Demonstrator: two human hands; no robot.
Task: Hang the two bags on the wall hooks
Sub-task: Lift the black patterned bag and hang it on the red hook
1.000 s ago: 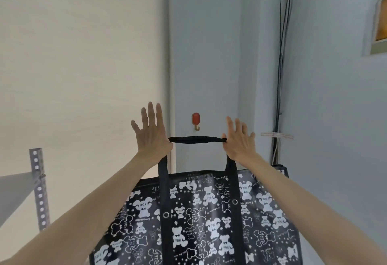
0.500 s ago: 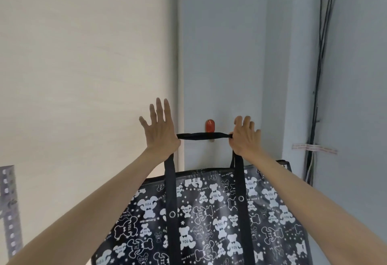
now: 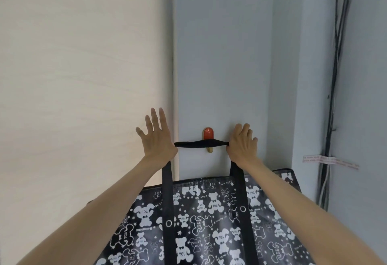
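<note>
A black bag (image 3: 209, 218) printed with white bears hangs below my raised hands. Its black strap (image 3: 201, 144) is stretched flat between them and crosses the front of a red and gold wall hook (image 3: 208, 139) on the grey wall. My left hand (image 3: 157, 139) holds the strap's left end near the thumb, fingers spread upward. My right hand (image 3: 241, 144) is curled around the strap's right end, knuckles close to the wall. Whether the strap rests on the hook cannot be told. Only one bag and one hook are in view.
A pale wood-grain panel (image 3: 83, 76) fills the left side and meets the grey wall at a corner beside the hook. Black cables (image 3: 333, 97) run down the wall at the right, with a taped strip (image 3: 328, 161) across them.
My hands have carried the strap up and toward the wall, from below the hook to across its front. The view has moved closer; the metal bracket at the left is out of frame.
</note>
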